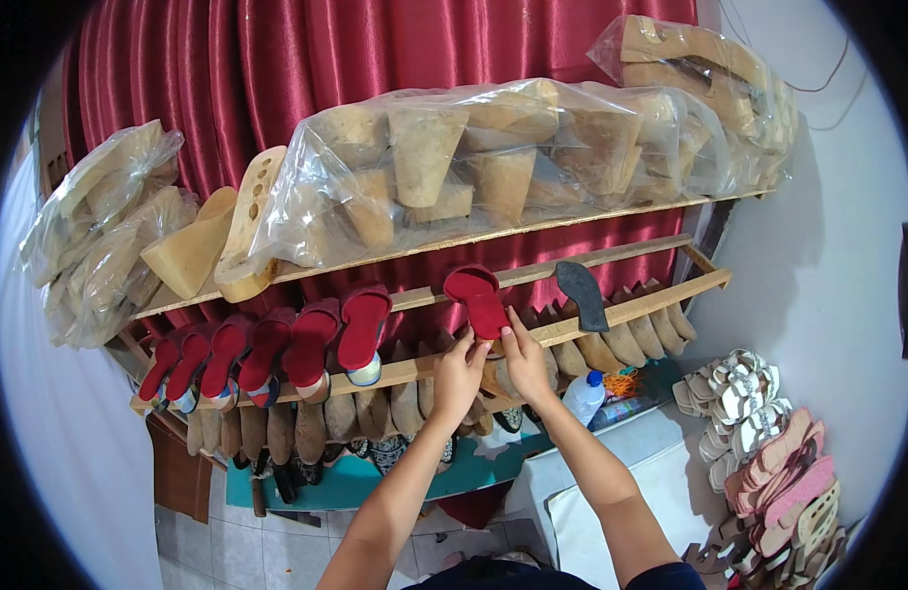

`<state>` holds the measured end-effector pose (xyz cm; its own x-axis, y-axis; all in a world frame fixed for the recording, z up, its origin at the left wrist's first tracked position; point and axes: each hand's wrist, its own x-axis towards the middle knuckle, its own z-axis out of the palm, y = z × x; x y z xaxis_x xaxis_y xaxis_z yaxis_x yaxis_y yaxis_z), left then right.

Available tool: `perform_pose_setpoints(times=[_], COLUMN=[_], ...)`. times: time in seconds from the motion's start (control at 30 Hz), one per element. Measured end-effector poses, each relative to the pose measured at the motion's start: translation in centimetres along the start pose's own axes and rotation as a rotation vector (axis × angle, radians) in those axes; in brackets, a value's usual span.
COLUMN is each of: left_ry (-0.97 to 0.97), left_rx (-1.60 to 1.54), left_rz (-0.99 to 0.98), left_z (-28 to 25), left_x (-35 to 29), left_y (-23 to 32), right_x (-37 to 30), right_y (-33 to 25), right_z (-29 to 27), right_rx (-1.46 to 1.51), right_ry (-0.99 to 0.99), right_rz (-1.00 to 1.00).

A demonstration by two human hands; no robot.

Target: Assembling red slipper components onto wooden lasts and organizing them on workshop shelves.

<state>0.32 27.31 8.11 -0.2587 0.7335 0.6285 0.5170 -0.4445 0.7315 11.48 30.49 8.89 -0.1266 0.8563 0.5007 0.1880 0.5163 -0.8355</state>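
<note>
A red heeled slipper [487,313] rests toe-up against the wooden rack, its near heel end between both my hands. My left hand [460,372] grips it from the left with bent fingers, and my right hand [524,360] from the right, its fingertips along the slipper's edge. What lies under the heel is hidden by my fingers. To the left, several similar red slippers [312,342] lean in a row, the closest one [363,329] showing a pale heel. A dark grey sole-shaped piece [582,295] leans on the rack to the right.
Wooden shoe lasts [341,418] hang below the rack rail [611,322]. On the upper shelf lie wooden wedges and heels in clear plastic bags [424,167]. A blue-capped bottle [585,396], white sandals [739,408] and pink soles [783,467] are at right.
</note>
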Motion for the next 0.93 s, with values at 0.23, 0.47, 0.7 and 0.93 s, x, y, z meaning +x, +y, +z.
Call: perform_pose_setpoints(times=[0.23,0.47,0.7,0.93], left_ry=[-0.095,-0.021,-0.036,-0.339], left_rx=[0.157,0.396,0.621,0.422], left_rz=[-0.085,0.070,0.259,0.421], left_z=[-0.6,-0.5,-1.3,-0.8], left_x=[0.2,-1.1,-5.3,-12.3], left_y=[2.1,4.0,4.4,4.3], right_x=[-0.2,-0.5,-4.3,-13.6], right_y=[-0.1,0.3,0.4,1.9], right_z=[-0.2,-0.5,-2.5,-4.4], right_rx=[-0.050,-0.255,-0.500,-0.733], right_ry=[0.010,0.051,0.063,0.101], right_rz=[-0.040,-0.259,-0.335,-0.174])
